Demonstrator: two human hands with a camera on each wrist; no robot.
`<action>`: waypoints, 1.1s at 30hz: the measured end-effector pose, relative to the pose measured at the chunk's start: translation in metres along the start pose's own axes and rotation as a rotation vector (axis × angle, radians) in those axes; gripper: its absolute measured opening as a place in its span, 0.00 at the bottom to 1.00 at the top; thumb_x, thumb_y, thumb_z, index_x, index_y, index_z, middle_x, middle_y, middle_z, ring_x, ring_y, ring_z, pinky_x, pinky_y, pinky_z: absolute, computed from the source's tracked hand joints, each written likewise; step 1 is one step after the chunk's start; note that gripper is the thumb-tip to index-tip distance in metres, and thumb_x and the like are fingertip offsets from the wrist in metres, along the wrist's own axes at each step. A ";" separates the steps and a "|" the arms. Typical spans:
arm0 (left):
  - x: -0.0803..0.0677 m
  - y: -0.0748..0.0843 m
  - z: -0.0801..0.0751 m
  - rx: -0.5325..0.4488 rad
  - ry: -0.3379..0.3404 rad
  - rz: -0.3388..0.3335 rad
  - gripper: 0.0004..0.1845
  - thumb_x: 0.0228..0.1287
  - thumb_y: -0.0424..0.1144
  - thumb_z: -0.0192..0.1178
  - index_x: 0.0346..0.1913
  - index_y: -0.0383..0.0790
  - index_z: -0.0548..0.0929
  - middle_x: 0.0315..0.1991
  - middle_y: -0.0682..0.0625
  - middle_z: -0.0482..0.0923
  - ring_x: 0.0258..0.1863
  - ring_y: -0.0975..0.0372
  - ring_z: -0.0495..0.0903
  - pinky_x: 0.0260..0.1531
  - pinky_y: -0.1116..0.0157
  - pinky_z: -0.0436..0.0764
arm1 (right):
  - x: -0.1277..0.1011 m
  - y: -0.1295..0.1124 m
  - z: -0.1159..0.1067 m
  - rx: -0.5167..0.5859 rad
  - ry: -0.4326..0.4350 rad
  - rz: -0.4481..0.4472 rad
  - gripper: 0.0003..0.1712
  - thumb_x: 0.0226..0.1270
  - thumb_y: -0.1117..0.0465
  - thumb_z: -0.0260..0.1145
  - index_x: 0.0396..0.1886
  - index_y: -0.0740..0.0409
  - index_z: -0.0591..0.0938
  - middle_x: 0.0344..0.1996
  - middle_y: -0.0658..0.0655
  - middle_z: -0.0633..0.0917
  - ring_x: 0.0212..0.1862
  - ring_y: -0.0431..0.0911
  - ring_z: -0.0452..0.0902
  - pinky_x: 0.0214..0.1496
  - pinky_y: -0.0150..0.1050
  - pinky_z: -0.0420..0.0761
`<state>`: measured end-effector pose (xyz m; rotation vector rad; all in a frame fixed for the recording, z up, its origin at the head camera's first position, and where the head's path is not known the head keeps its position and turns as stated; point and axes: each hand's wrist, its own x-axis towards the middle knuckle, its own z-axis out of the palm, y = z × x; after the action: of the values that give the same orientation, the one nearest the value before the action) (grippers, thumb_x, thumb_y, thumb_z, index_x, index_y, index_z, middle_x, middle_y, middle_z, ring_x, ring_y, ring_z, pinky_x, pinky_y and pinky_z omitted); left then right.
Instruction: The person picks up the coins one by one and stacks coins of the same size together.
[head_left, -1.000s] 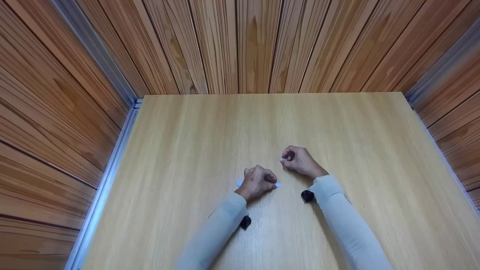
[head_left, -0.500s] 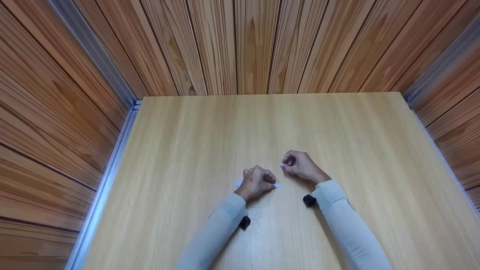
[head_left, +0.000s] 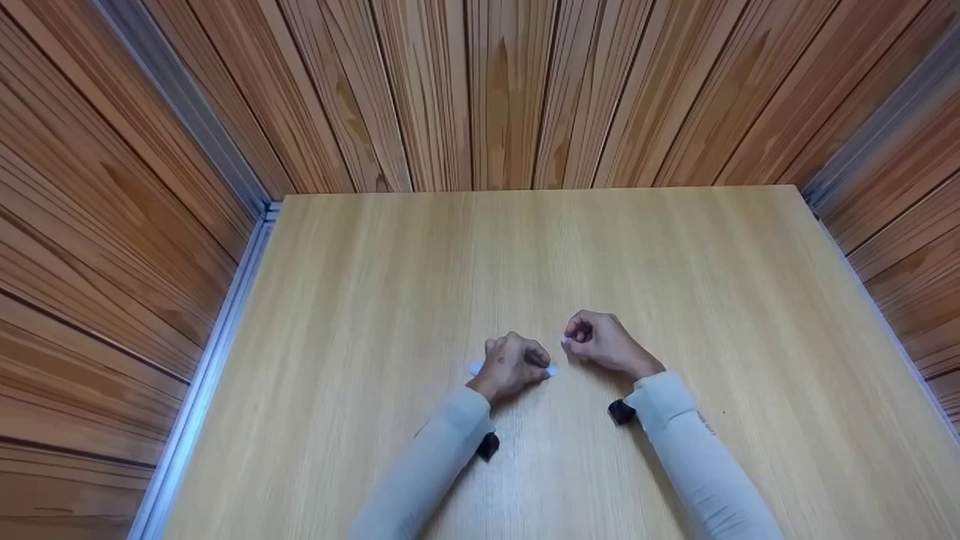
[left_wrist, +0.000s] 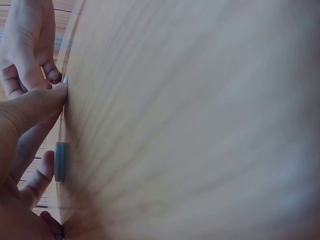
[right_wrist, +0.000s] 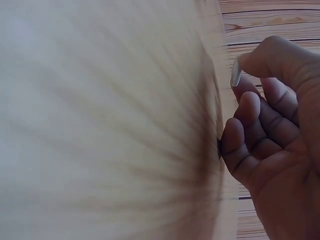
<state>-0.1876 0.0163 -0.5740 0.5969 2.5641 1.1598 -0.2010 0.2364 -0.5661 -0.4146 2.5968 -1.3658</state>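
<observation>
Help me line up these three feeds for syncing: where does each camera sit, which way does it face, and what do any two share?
Head: worn on the head, looks forward and down at the table; both sleeved arms, the left hand and the right hand show.
Left wrist: sits low at the left wrist, looks along the tabletop; curled fingers beside a small grey-blue piece.
Right wrist: sits at the right wrist, looks across the blurred tabletop; curled fingers and palm.
Shared: head and left wrist both show that piece; all three show the table.

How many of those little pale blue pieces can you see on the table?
3 visible: one by the left hand at its outer side, one at its fingertips, one pinched in the right hand. The fists may hide more.
</observation>
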 end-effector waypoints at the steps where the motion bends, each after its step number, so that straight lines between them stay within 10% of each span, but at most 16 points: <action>1: 0.000 0.000 0.000 0.000 0.001 0.001 0.07 0.55 0.37 0.76 0.36 0.50 0.90 0.31 0.64 0.87 0.38 0.71 0.82 0.46 0.58 0.60 | -0.001 0.000 0.000 0.001 0.000 -0.003 0.06 0.61 0.71 0.70 0.35 0.62 0.81 0.28 0.51 0.80 0.31 0.44 0.74 0.30 0.30 0.73; 33: -0.001 0.000 0.000 0.016 0.007 0.013 0.06 0.55 0.38 0.76 0.36 0.50 0.90 0.32 0.64 0.87 0.39 0.72 0.82 0.46 0.57 0.59 | -0.022 -0.012 0.017 -0.054 -0.106 -0.095 0.06 0.60 0.72 0.69 0.34 0.61 0.81 0.28 0.49 0.81 0.31 0.42 0.75 0.34 0.32 0.75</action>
<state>-0.1869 0.0164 -0.5739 0.6153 2.5814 1.1494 -0.1732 0.2241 -0.5655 -0.6091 2.5617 -1.2679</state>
